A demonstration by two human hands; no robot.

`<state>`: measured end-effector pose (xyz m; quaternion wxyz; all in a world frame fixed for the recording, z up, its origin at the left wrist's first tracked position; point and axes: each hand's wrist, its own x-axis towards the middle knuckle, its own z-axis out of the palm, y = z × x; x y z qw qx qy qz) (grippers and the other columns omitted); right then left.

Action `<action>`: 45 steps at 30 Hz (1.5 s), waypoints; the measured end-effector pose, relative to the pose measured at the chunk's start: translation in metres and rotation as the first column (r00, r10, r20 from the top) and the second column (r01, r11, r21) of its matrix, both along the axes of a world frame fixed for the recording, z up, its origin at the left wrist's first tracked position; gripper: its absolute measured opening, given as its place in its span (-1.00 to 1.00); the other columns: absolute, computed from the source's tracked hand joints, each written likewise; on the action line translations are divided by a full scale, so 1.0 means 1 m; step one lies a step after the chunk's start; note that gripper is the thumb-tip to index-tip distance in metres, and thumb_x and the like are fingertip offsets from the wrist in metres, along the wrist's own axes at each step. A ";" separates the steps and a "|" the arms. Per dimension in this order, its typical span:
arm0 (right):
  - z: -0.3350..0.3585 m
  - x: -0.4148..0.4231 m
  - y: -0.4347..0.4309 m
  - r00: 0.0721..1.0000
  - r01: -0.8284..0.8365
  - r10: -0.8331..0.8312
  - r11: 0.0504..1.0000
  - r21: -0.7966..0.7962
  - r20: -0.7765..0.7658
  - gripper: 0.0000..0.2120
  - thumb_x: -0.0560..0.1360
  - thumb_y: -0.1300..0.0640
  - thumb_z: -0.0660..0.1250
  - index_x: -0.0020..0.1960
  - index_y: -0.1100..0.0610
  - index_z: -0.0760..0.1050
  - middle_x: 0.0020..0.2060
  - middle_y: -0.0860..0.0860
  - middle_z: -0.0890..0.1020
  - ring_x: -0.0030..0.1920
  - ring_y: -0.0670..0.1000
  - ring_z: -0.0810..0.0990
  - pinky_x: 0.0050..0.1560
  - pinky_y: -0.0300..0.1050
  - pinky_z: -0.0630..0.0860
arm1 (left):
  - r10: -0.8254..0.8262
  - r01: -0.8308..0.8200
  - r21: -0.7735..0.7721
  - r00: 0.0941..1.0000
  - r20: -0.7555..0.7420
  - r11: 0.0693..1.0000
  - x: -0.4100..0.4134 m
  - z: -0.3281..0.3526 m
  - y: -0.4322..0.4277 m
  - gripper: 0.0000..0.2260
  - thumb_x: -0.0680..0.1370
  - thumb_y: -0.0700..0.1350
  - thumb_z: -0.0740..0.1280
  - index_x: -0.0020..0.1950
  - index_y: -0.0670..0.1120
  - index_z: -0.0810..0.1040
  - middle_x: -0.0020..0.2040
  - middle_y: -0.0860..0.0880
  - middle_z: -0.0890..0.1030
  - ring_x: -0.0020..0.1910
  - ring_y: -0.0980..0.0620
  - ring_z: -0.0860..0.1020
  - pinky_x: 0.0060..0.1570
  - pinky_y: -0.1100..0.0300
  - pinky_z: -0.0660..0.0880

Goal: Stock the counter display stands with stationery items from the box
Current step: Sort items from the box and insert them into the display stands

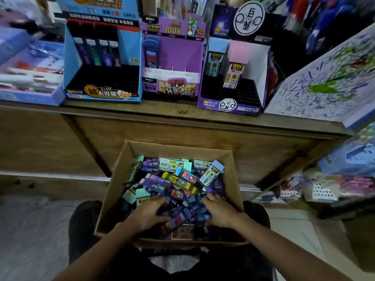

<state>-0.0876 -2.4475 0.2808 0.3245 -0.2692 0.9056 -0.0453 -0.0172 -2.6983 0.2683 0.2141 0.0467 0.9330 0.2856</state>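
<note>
- Two hands are down in the near end of an open cardboard box (115, 185), which stands on the floor (30, 230) against the front of the wooden table (142, 110)
- Loose small packs (178, 179) of stationery fill the box close to its rim, lying at all angles; its far wall stands below the table's edge
- Left hand (146, 214) lies palm down on the pile near the left wall, fingers bent and spread over dark packs; I cannot tell whether it grips any
- Right hand (220, 212) lies palm down near the right wall, fingers curled onto the packs; a grip is not clear there either
- Between the hands sits a heap of purple and red packs, touching both
- Up on the table three display stands sit side by side at its front edge: a blue stand (71, 63) with four tall packs in its back row, a purple stand (178, 51) with one blue pack at the left, and a dark stand (229, 104) with two packs; their front rows are open
- Right of these leans a scribbled sheet (324, 82)
</note>
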 end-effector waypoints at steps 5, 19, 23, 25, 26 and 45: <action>0.002 -0.003 0.004 0.998 -0.059 0.059 0.998 -0.006 -0.011 -0.43 0.41 -0.01 0.42 0.33 0.10 0.30 0.26 0.07 0.32 0.30 0.11 0.28 0.22 -0.08 0.30 | -0.008 0.014 -0.052 0.993 0.119 0.999 -0.006 -0.004 0.026 -0.38 0.39 0.15 0.46 0.32 -0.08 0.36 0.28 -0.11 0.47 0.23 -0.06 0.43 0.13 0.17 0.37; 0.008 -0.003 0.001 0.972 -0.235 0.234 0.972 0.021 0.025 -0.53 0.46 0.10 0.40 0.28 0.18 0.31 0.25 0.13 0.41 0.22 0.13 0.42 0.16 -0.02 0.36 | 0.154 -0.205 0.146 0.942 0.300 0.968 -0.009 -0.005 0.033 -0.64 0.44 -0.11 0.47 0.17 -0.15 0.47 0.07 -0.09 0.55 0.04 -0.02 0.52 -0.14 0.32 0.39; 0.007 -0.008 -0.001 0.974 -0.216 0.213 0.976 0.032 0.075 -0.49 0.45 0.10 0.41 0.32 0.18 0.32 0.27 0.12 0.39 0.27 0.13 0.38 0.22 -0.02 0.34 | 0.177 -0.219 0.139 0.948 0.263 0.966 -0.009 -0.003 0.025 -0.70 0.46 -0.11 0.45 0.12 -0.18 0.52 0.09 -0.16 0.60 0.07 -0.07 0.55 -0.18 0.31 0.32; 0.009 -0.011 -0.004 0.969 -0.238 0.231 0.968 0.077 0.085 -0.46 0.45 0.06 0.41 0.35 0.17 0.33 0.24 0.14 0.40 0.24 0.14 0.38 0.19 0.00 0.36 | 0.166 -0.204 0.144 0.956 0.242 0.968 -0.008 -0.003 0.020 -0.74 0.46 -0.10 0.45 0.08 -0.16 0.53 0.07 -0.15 0.60 0.06 -0.06 0.55 -0.19 0.31 0.31; 0.010 -0.013 -0.005 0.967 -0.247 0.239 0.964 0.097 0.091 -0.45 0.45 0.04 0.41 0.36 0.17 0.33 0.22 0.15 0.40 0.22 0.14 0.39 0.16 -0.01 0.36 | 0.149 -0.188 0.150 0.960 0.238 0.971 -0.008 -0.003 0.018 -0.75 0.46 -0.10 0.45 0.06 -0.17 0.53 0.04 -0.15 0.60 0.04 -0.05 0.55 -0.19 0.31 0.30; 0.057 -0.030 -0.028 0.691 0.722 -0.451 0.416 -0.553 0.564 -0.81 0.44 0.29 0.42 0.03 0.25 0.53 -0.09 0.08 0.63 -0.15 -0.09 0.60 -0.15 -0.36 0.50 | 0.444 -0.496 0.643 0.858 0.259 0.583 -0.024 0.050 0.017 -0.96 0.60 -0.20 0.23 0.02 -0.13 0.45 -0.21 -0.06 0.62 -0.37 0.15 0.58 -0.36 0.30 0.49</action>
